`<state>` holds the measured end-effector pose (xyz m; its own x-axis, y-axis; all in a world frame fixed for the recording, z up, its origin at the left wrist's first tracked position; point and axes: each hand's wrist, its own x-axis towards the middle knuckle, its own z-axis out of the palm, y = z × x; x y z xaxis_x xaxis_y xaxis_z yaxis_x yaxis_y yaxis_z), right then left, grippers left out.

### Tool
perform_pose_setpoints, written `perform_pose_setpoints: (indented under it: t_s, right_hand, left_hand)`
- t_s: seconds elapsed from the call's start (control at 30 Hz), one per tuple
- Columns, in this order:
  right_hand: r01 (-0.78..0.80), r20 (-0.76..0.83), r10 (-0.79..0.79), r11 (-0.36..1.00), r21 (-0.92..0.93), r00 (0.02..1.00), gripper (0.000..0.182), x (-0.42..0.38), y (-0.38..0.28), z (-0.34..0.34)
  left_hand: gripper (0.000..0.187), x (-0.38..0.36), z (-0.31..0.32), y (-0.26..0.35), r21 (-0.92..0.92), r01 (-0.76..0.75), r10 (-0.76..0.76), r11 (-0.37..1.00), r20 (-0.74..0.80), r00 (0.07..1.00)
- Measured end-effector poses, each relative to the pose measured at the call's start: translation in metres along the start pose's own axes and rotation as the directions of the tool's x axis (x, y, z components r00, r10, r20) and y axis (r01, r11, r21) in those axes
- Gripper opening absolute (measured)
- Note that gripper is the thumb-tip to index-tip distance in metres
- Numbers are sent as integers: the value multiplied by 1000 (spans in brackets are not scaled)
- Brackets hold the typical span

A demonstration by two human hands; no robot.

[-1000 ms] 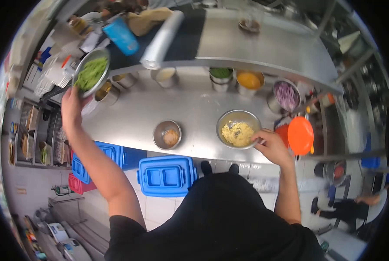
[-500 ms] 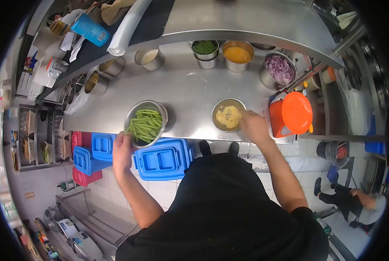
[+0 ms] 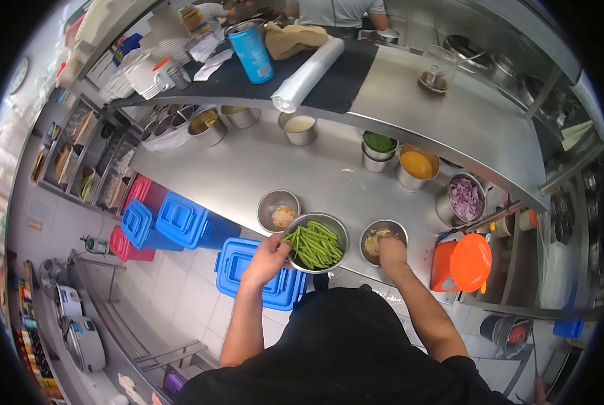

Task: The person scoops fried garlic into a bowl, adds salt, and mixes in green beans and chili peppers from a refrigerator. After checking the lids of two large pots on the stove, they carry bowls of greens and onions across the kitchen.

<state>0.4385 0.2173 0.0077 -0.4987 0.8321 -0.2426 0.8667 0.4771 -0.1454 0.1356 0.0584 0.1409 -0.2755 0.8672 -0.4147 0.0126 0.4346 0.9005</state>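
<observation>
My left hand (image 3: 268,258) grips the rim of a metal bowl (image 3: 343,237) of green beans (image 3: 313,244), raised at the counter's front edge and tilted slightly. Just right of it, a smaller metal bowl (image 3: 402,233) with pale yellow chopped garlic (image 3: 371,244) rests on the counter. My right hand (image 3: 391,250) reaches down into this bowl, its fingers bunched together in the garlic; the fingertips are partly hidden. Behind the beans stands another metal bowl (image 3: 267,202) with pale orange bits in it.
Pots of chopped red onion (image 3: 464,198), orange liquid (image 3: 416,164), chopped greens (image 3: 379,142) and creamy liquid (image 3: 299,124) line the counter's back. An orange container (image 3: 443,266) stands right. Blue lidded bins (image 3: 231,266) sit below. A shelf (image 3: 443,145) overhangs the back; people work beyond it.
My view has turned, so the counter appears shifted. My left hand has brought the green beans rightward, close to the garlic bowl. My right hand has gone deeper into the garlic. The bowl behind the beans now shows.
</observation>
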Motion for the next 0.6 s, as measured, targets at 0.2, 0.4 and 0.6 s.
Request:
perform_pose_setpoints:
  t_s: [0.2,0.4,0.6]
  right_hand:
    - [-16,-8,17,998,65,1000,19,13,18,10]
    - [-40,-82,142,692,721,986,22,4,36,-13]
    - [-37,50,-49,250,967,998,24,38,-28,-74]
  left_hand:
    - [31,4,-24,-25,126,-4,12,992,-70,997]
    - [29,-11,-49,-29,-44,35,-43,998,-210,977]
    - [30,-29,-119,-40,-84,-4,-29,996,-389,921]
